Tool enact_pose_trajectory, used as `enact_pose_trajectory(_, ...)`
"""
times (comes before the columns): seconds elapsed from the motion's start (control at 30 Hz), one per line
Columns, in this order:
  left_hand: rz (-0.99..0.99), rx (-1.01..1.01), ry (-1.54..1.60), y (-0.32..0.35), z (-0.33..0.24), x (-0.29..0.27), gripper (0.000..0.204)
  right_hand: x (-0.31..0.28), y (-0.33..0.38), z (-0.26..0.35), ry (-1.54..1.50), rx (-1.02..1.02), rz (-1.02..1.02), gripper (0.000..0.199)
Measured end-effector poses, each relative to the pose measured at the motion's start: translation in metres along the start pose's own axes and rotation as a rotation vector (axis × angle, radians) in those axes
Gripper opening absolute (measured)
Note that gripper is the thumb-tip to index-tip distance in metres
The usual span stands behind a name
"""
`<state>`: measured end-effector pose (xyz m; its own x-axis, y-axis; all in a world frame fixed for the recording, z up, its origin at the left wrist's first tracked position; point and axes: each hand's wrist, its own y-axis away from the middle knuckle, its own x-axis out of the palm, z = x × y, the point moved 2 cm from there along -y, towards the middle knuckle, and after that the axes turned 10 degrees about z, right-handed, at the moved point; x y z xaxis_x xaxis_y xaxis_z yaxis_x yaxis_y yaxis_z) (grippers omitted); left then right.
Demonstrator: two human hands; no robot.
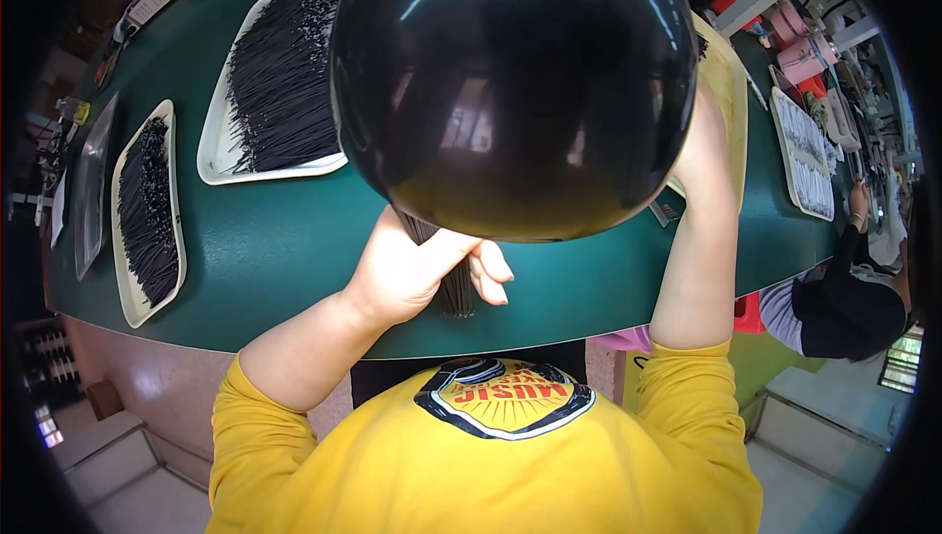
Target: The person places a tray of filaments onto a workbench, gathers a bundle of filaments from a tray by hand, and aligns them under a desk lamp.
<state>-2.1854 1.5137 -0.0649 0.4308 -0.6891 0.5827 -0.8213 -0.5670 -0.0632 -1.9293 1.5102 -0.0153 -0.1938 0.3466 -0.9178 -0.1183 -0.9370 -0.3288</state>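
A large glossy black dome covers the upper middle of the head view and hides much of the work area. Below its edge, my left hand is closed around a bundle of thin black wires, whose ends stick out toward me. My right hand reaches up behind the dome's right side, beside a yellowish tray; its fingers are hidden. A big white tray heaped with similar black wires lies to the left of the dome.
On the green table, a smaller cream tray of black wires lies at left, beside a clear plastic tray. A tray of white pieces lies at far right. Another person sits beyond the right edge.
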Motion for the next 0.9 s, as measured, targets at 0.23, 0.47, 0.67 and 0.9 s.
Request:
enact_pose_trajectory(0.23, 0.068, -0.179, 0.037, -0.001, -0.015, 0.008, 0.015, 0.018, 0.028, 0.058, -1.141, -0.184, 0.141, 0.026)
enact_pose_trajectory(0.47, 0.075, -0.272, 0.007, 0.001, -0.018, 0.014, 0.016, 0.029, 0.042, 0.085, -1.278, -0.312, 0.337, 0.014)
enact_pose_trajectory(0.67, -0.032, -0.175, 0.013, 0.002, -0.007, 0.001, 0.016, 0.027, 0.042, 0.087, -1.090, -0.399, 0.326, 0.023)
enact_pose_trajectory(0.9, -0.102, -0.106, 0.133, 0.001, -0.011, 0.002, 0.011, 0.036, 0.048, 0.076, -1.148, -0.398, 0.070, 0.014)
